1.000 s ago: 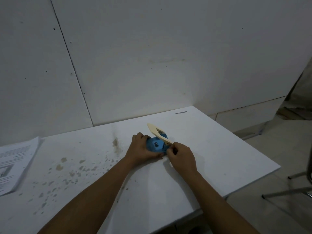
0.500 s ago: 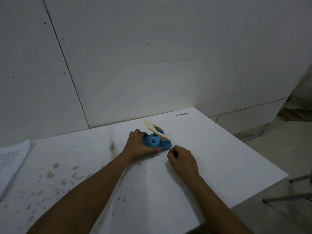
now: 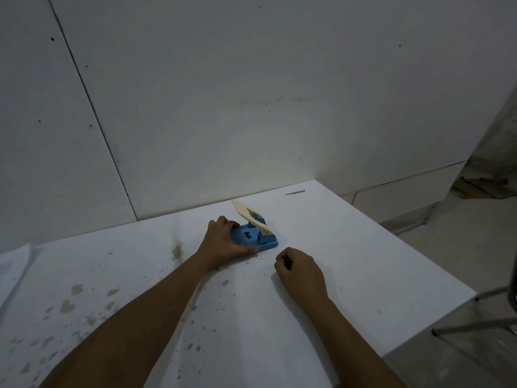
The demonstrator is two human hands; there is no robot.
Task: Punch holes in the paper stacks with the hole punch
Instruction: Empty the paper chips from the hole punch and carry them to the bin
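Left hand (image 3: pixel 223 242) grips blue plastic hole punch w/ cream lever (image 3: pixel 253 232) mid-frame; right hand (image 3: pixel 300 271) clenched, holding nothing. Fetch printed paper stack (image 3: pixel 12 271), left edge.

Left hand (image 3: pixel 223 242) gripping, right hand (image 3: pixel 300 271) seemingly fisted

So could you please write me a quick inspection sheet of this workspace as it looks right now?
Surface: white table, brown stains and specks across its left half.
Job's things: blue hole punch flat on the table, cream lever raised; paper stack at the far left edge, away from the punch.
Clutter: tiny white paper bits just in front of the punch.
Hands: left hand grips the punch's left end; right hand curled in a fist on the table, apart from the punch.
Cables: nothing seen.
Surroundings: white panelled wall behind; metal legs at right.
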